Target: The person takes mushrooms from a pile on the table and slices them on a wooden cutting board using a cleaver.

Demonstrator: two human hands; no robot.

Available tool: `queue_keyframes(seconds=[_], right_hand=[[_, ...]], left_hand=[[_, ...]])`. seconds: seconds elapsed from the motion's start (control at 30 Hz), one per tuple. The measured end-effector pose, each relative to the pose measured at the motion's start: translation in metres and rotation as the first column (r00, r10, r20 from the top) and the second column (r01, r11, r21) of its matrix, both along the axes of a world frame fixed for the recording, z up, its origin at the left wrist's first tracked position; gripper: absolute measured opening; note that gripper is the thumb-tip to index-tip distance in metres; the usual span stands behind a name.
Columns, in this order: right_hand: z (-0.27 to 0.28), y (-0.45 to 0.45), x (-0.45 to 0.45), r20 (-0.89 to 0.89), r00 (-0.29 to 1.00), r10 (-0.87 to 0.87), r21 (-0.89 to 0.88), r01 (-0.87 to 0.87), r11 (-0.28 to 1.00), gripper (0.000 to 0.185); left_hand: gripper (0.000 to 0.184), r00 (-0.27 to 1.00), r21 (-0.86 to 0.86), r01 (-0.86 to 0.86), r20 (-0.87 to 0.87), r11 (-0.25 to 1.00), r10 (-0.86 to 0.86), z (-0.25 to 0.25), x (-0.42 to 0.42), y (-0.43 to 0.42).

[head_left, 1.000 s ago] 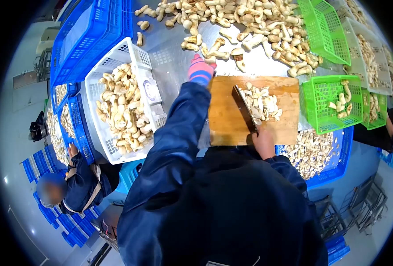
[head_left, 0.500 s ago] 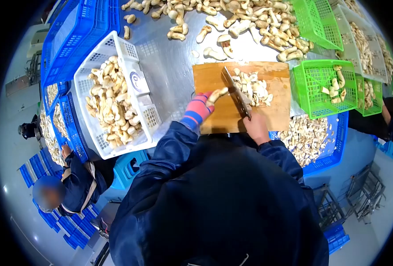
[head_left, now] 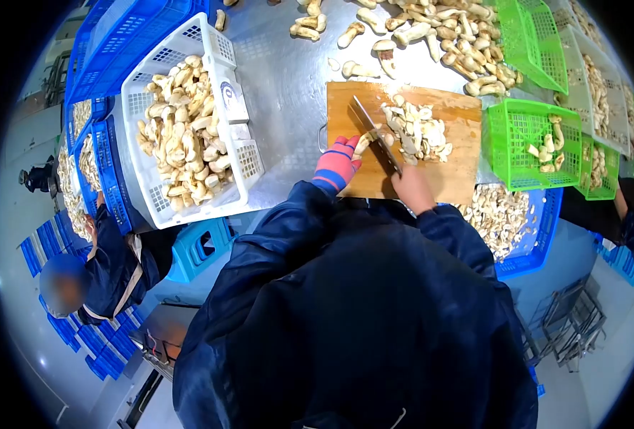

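My left hand (head_left: 338,166), in a pink and blue striped glove, is closed on a mushroom (head_left: 363,146) at the left side of the wooden cutting board (head_left: 461,161). My right hand (head_left: 413,189) is bare and grips the handle of a knife (head_left: 375,131). The blade slants away to the upper left and meets the right end of the held mushroom; whether it has cut in cannot be seen. A pile of sliced mushrooms (head_left: 420,132) lies on the board just right of the blade.
A white crate (head_left: 240,96) of whole mushrooms stands left. More mushrooms (head_left: 467,50) lie on the metal table (head_left: 281,86) behind the board. At right are a green basket (head_left: 506,146) with several pieces and a blue crate (head_left: 546,229) of slices. A co-worker (head_left: 117,264) is at left.
The knife has moved left against the mushroom, which was apart from the blade before. The whole view has shifted, so the board appears higher and further right.
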State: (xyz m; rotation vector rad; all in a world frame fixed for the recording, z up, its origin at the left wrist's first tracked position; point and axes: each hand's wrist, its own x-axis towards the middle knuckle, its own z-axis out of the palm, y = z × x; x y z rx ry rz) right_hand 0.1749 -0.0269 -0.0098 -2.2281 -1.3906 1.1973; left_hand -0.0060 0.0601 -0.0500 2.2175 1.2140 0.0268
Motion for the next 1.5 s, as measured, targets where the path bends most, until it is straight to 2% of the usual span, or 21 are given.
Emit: queue_keyframes(seconds=[0.03, 0.1, 0.2, 0.23, 0.33, 0.37, 0.47, 0.6, 0.63, 0.73, 0.77, 0.83, 0.9, 1.0, 1.07, 1.17, 1.27, 1.3, 1.4, 1.43, 1.5], right_hand=[[-0.004, 0.010, -0.001, -0.002, 1.000, -0.002, 0.061, 0.002, 0.998, 0.022], [0.000, 0.015, -0.006, 0.003, 0.998, -0.056, 0.164, 0.055, 0.985, 0.022], [0.013, 0.005, -0.007, -0.037, 0.991, -0.129, 0.041, 0.130, 0.991, 0.021], [0.019, 0.001, -0.008, -0.039, 0.993, -0.109, 0.025, 0.110, 0.994, 0.021], [0.019, -0.010, -0.014, -0.047, 0.999, -0.003, 0.064, 0.006, 0.998, 0.021], [0.012, -0.013, -0.016, -0.025, 1.000, 0.010, 0.046, -0.009, 0.999, 0.020], [0.013, -0.012, -0.016, -0.034, 0.999, 0.006, 0.071, -0.003, 0.997, 0.019], [0.016, -0.011, -0.009, 0.043, 0.997, 0.059, 0.078, -0.062, 0.995, 0.017], [0.017, -0.016, -0.008, 0.071, 0.995, 0.074, 0.104, -0.081, 0.991, 0.017], [0.040, -0.029, -0.005, 0.082, 0.990, 0.113, 0.073, -0.119, 0.990, 0.015], [0.049, -0.033, -0.003, 0.074, 0.990, 0.124, 0.045, -0.127, 0.991, 0.015], [0.053, -0.043, 0.002, 0.060, 0.989, 0.133, 0.070, -0.137, 0.988, 0.014], [0.063, -0.044, 0.004, 0.036, 0.993, 0.115, -0.016, -0.114, 0.993, 0.024], [0.063, -0.044, 0.004, 0.047, 0.992, 0.115, -0.023, -0.114, 0.993, 0.025], [0.054, -0.041, 0.002, 0.057, 0.992, 0.110, 0.019, -0.112, 0.994, 0.016], [0.018, -0.019, -0.009, 0.097, 0.986, 0.134, 0.064, -0.140, 0.988, 0.015], [-0.006, 0.018, -0.011, 0.100, 0.984, 0.146, 0.095, -0.156, 0.983, 0.018], [-0.008, 0.026, -0.012, 0.090, 0.985, 0.148, 0.110, -0.158, 0.981, 0.019], [0.002, 0.018, 0.006, 0.023, 1.000, 0.012, 0.124, -0.014, 0.992, 0.020], [0.005, 0.009, 0.011, 0.000, 0.997, -0.082, 0.027, 0.081, 0.996, 0.019], [-0.004, -0.015, 0.020, -0.012, 0.995, -0.101, -0.007, 0.101, 0.995, 0.020]], left_hand=[[0.057, 0.973, -0.230, -0.175, 0.110, 0.957, 0.205, -0.011, -0.003, -0.001], [0.058, 0.779, -0.677, -0.362, 0.157, 0.641, 0.607, -0.037, -0.013, -0.006], [0.058, 0.721, -0.548, -0.422, 0.281, 0.723, 0.634, -0.048, -0.013, -0.019], [0.053, 0.792, -0.478, -0.404, 0.245, 0.780, 0.560, -0.048, -0.010, -0.023], [0.049, 0.774, -0.429, -0.435, 0.271, 0.792, 0.572, -0.064, -0.002, -0.025], [0.044, 0.701, -0.652, -0.445, 0.173, 0.613, 0.692, -0.027, 0.009, -0.017], [0.042, 0.510, -0.719, -0.536, 0.142, 0.443, 0.848, -0.007, 0.025, -0.017], [0.044, 0.309, -0.825, -0.493, 0.129, 0.275, 0.942, -0.020, 0.037, -0.013], [0.039, 0.339, -0.792, -0.540, 0.105, 0.285, 0.935, -0.023, 0.040, -0.012], [0.037, 0.514, -0.554, -0.664, 0.150, 0.502, 0.845, -0.105, 0.023, -0.016], [0.035, 0.561, -0.517, -0.681, 0.087, 0.519, 0.823, -0.081, 0.024, -0.014], [0.036, 0.542, -0.548, -0.668, 0.106, 0.504, 0.834, -0.090, 0.023, -0.014], [0.036, 0.534, -0.586, -0.648, 0.107, 0.487, 0.839, -0.085, 0.024, -0.015], [0.036, 0.516, -0.627, -0.622, 0.124, 0.470, 0.848, -0.087, 0.023, -0.015], [0.037, 0.485, -0.628, -0.615, 0.177, 0.477, 0.857, -0.104, 0.020, -0.018], [0.040, 0.385, -0.805, -0.511, 0.100, 0.302, 0.917, -0.056, 0.031, -0.011], [0.043, 0.364, -0.844, -0.479, 0.060, 0.242, 0.930, -0.038, 0.033, -0.007], [0.038, 0.415, -0.837, -0.492, 0.017, 0.240, 0.910, -0.029, 0.031, -0.005], [0.047, 0.419, -0.978, -0.141, 0.082, 0.154, 0.904, -0.012, 0.005, 0.003], [0.052, 0.474, -0.994, 0.083, 0.107, 0.077, 0.874, -0.012, -0.010, 0.008], [0.050, 0.330, -0.935, 0.336, 0.008, -0.110, 0.944, -0.001, -0.018, 0.014]])
